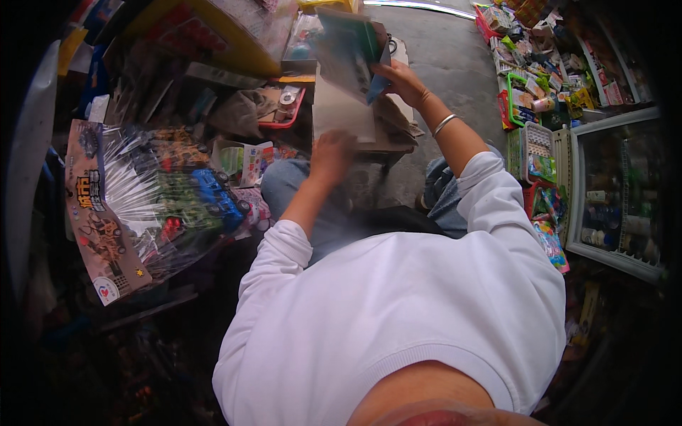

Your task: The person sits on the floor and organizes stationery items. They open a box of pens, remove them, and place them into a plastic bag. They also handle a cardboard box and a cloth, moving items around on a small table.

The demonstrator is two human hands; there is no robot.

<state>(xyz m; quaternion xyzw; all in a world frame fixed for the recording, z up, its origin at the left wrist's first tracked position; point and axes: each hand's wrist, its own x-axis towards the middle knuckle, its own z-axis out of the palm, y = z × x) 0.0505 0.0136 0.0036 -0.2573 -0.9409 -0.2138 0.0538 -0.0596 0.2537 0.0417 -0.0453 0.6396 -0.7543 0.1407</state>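
Observation:
A green and blue book or folder [354, 45], blurred by motion, is raised over the far part of a small table; my right hand [403, 82], with a silver bangle on its wrist, grips its near right edge. Under it a pale flat sheet or board [341, 114] lies on the table. My left hand [334, 154] is blurred at the near left edge of that sheet; whether it touches the sheet I cannot tell. A grey-brown cloth [242, 112] rests left of the table, against a red tray [290, 120] holding a tape roll [287, 98].
Bagged toy vehicles [186, 197] with a header card stand at my left. Packaged goods [543, 69] fill shelves on the right, beside a glass-door cooler [613, 197]. Concrete floor [453, 58] shows beyond the table. My knees are on either side of the table's near end.

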